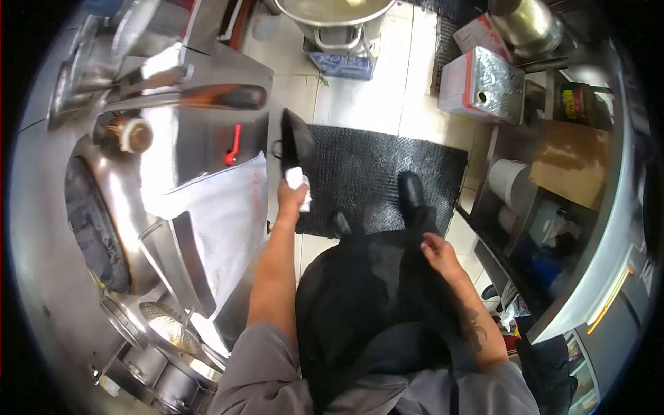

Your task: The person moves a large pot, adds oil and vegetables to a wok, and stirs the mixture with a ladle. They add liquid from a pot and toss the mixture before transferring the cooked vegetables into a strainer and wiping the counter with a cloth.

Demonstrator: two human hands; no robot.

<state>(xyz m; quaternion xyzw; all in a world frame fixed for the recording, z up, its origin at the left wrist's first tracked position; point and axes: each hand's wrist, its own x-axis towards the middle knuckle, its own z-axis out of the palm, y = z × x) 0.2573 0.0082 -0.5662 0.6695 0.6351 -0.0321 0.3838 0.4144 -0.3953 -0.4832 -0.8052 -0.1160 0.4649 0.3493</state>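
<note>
Pan point(300, 138), dark and seen nearly edge-on, is held over the black floor mat point(373, 169), beside the steel counter point(242, 72); my left hand point(288, 200) closes round a white cloth point(296, 180) at its near end, though I cannot make out the handle there; my right hand point(441, 256) is empty near the black apron point(404, 277), fingers loosely curled; I judge the grasping done and the setting-down not; how much else is left, I cannot tell.
</note>
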